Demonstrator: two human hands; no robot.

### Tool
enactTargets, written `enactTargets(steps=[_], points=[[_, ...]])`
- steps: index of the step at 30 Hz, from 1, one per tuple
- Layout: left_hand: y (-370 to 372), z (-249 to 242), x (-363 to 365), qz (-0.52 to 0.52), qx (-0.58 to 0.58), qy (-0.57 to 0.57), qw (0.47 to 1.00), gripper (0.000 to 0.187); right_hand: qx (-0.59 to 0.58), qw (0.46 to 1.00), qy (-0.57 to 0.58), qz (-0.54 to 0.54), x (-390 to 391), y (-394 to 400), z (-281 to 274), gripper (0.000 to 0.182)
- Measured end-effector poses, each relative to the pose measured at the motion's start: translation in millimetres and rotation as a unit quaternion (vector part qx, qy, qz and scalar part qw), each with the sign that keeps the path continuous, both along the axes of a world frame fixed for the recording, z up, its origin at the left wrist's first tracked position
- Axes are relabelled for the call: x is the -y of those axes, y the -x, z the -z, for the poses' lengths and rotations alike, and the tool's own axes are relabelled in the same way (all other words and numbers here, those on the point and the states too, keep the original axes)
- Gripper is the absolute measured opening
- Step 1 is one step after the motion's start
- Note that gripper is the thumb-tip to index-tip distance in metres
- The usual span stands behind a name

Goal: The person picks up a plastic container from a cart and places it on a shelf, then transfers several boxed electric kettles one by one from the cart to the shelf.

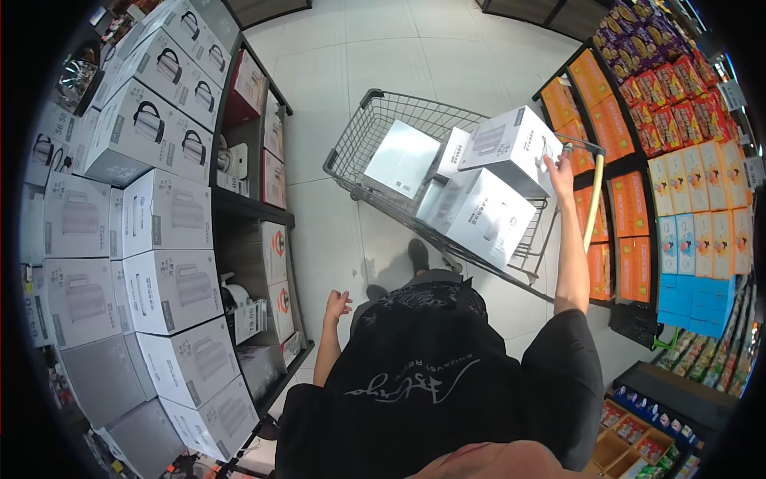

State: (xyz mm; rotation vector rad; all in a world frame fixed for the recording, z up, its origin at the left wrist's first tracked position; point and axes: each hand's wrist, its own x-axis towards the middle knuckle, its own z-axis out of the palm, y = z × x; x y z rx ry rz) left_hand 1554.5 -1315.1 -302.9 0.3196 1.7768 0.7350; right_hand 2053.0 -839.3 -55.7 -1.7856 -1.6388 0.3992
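Note:
My right hand (561, 174) is at the end face of a white kettle box (504, 137), its fingers at the handle cutout. This box lies tilted on top of other boxes in a wire shopping cart (349, 166). Beneath and in front of it sits a white box (493, 215) with dark lettering. A smaller white box (453, 152) and a plain pale box (403, 158) are farther toward the cart's front. My left hand (339, 304) hangs by my side over the floor, fingers loosely bent and apart, holding nothing.
Stacked white kettle boxes (177, 291) fill the shelf at the left, with price tags beside them. To the right, shelves hold orange boxes (629, 206), red snack packs (666, 120) and blue cartons (692, 299). The cart's yellow handle (594, 201) faces the right shelf.

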Motion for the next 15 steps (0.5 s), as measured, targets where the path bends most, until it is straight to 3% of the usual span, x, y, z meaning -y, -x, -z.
enactTargets(steps=[1, 3, 4, 11, 15], points=[[1.7, -5.4, -4.1, -0.015, -0.005, -0.017, 1.000, 0.040, -0.058, 0.997, 0.013, 0.039, -16.8, -2.3, 11.2, 0.061], [5.5, -16.3, -8.2, -0.040, -0.022, -0.036, 0.998, 0.039, -0.225, 0.958, 0.178, 0.029, -35.0, 1.5, 4.7, 0.050], [5.6, -20.2, -5.5, -0.051, -0.030, -0.045, 0.997, 0.039, -0.358, 0.921, 0.143, 0.055, -23.5, 21.4, -7.1, 0.037], [-9.3, -18.4, 22.7, -0.068, -0.019, 0.032, 0.997, 0.046, -0.453, 0.881, 0.136, 0.021, -42.3, 25.2, 1.0, 0.024], [-22.2, -9.2, 35.1, -0.055, -0.010, 0.068, 0.996, 0.046, -0.557, 0.817, 0.142, 0.044, -39.7, 29.1, -1.6, 0.021]])
